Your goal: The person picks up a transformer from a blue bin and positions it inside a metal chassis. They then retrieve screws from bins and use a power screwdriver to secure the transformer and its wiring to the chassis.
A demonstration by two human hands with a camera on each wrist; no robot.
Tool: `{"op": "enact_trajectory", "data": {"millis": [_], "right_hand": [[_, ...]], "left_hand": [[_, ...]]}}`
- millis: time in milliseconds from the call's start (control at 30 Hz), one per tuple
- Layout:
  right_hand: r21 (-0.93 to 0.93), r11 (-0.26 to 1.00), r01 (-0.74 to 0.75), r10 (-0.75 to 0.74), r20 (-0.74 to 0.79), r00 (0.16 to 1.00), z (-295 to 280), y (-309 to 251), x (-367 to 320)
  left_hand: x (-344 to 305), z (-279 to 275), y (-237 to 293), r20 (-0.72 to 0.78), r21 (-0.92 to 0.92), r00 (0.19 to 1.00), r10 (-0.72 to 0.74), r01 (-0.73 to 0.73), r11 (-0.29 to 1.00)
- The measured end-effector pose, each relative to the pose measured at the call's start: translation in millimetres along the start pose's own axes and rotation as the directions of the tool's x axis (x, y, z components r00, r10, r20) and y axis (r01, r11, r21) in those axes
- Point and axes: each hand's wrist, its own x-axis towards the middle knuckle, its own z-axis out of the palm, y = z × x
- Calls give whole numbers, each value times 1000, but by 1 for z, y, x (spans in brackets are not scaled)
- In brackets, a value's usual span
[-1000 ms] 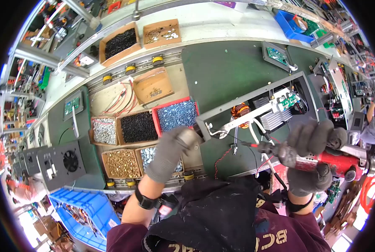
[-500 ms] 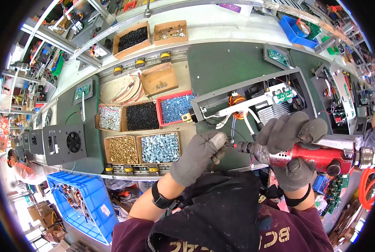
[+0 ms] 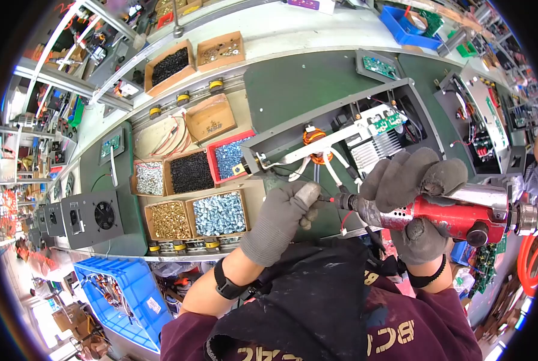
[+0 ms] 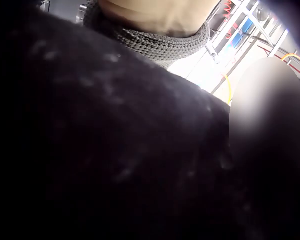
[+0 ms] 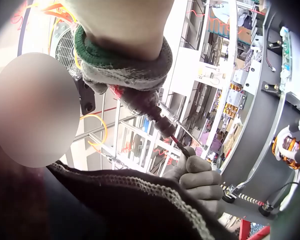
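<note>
In the head view, my gloved right hand (image 3: 401, 180) grips a red power screwdriver (image 3: 458, 221), held level with its bit toward the left. My gloved left hand (image 3: 278, 221) pinches the bit (image 3: 327, 199) near its tip. In the right wrist view, the left hand's fingers (image 5: 202, 179) curl at the end of the bit, hiding the tip; whether a screw sits there I cannot tell. Just beyond both hands lies an open grey metal chassis (image 3: 317, 118) with a copper coil (image 3: 317, 138), a finned heat sink (image 3: 368, 155) and white cables. Dark cloth fills most of the left wrist view.
Left of the chassis stand bins of blue screws (image 3: 228, 157), black screws (image 3: 189, 172), brass parts (image 3: 170, 220) and silver-blue fasteners (image 3: 219, 213). A fan housing (image 3: 94, 218) is at the far left, above a blue crate (image 3: 115, 295). Another opened unit (image 3: 476, 120) stands at the right.
My left hand has left the chassis's left end and come to the bit. The screwdriver has swung level. A brass-coloured piece now shows at the chassis's left end where the hand was.
</note>
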Motion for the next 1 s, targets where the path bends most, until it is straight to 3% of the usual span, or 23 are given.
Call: {"op": "enact_trajectory", "data": {"millis": [33, 100, 233, 300, 333, 367, 433, 500, 700, 800, 867, 1000], "right_hand": [[-4, 1000, -3, 3, -6, 1000, 0, -2, -3], [72, 997, -10, 24, -193, 981, 5, -4, -8], [111, 992, -53, 67, -126, 990, -12, -12, -7], [127, 991, -35, 51, -121, 991, -16, -9, -10], [75, 997, -8, 16, -100, 995, -22, -9, -11], [73, 997, -3, 10, -104, 995, -29, -11, -11], [-30, 999, 13, -15, -56, 998, -38, -17, -12], [-46, 998, 31, -37, -143, 989, -38, -19, -14], [-49, 994, 101, -105, -104, 989, -47, -13, -13], [-46, 995, 87, -93, -132, 987, -50, -13, -13], [-48, 992, 116, -115, 19, 993, -63, -12, -14], [-42, 990, 134, -136, -54, 989, -62, -8, -15]], "left_hand": [[1, 4, 3, 6, 0, 1000, -5, 5, 1000], [3, 9, 7, -10, 52, 1000, 23, -22, 998], [16, 18, 5, 110, 100, 994, -18, 7, 995], [20, 30, 12, 240, 83, 970, 33, -55, 995], [24, 34, 9, 173, 1, 984, -37, 37, 999], [30, 34, 5, 176, 6, 984, -36, 36, 999], [38, 33, -4, 95, -227, 985, -142, 160, 961], [40, 37, -2, 99, -229, 978, -182, 200, 953], [44, 50, -3, 50, -296, 969, -241, 245, 923], [46, 50, -4, 105, -339, 978, -179, 205, 918], [47, 50, -4, 108, -336, 974, -200, 225, 914], [48, 54, -3, 91, -322, 968, -234, 251, 913]]}}
